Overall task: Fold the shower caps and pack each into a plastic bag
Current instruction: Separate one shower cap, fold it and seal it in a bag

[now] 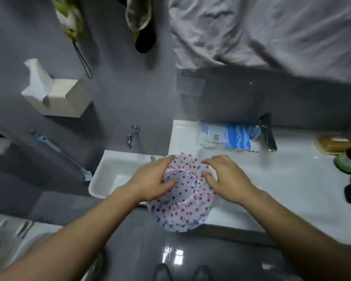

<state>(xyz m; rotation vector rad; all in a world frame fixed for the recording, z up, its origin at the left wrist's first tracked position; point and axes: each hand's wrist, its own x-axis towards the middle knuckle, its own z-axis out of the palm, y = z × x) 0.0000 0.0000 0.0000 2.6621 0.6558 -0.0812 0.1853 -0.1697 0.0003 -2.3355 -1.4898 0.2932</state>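
Observation:
A translucent shower cap [183, 203] with red and blue dots lies spread at the left end of the white counter [288, 179], its lower edge hanging over the front. My left hand [152, 181] grips its left rim, thumb on top of the cap. My right hand [225, 177] holds the right rim with curled fingers. A clear plastic bag [206, 138] lies at the back of the counter beside a blue and white packet [229, 136].
A black faucet [266, 132] stands at the counter's back. A white basin [118, 171] sits lower left under a wall tap [132, 136]. A tissue box [61, 96] hangs on the grey wall. Soap dish [332, 146] and dark items are at the far right.

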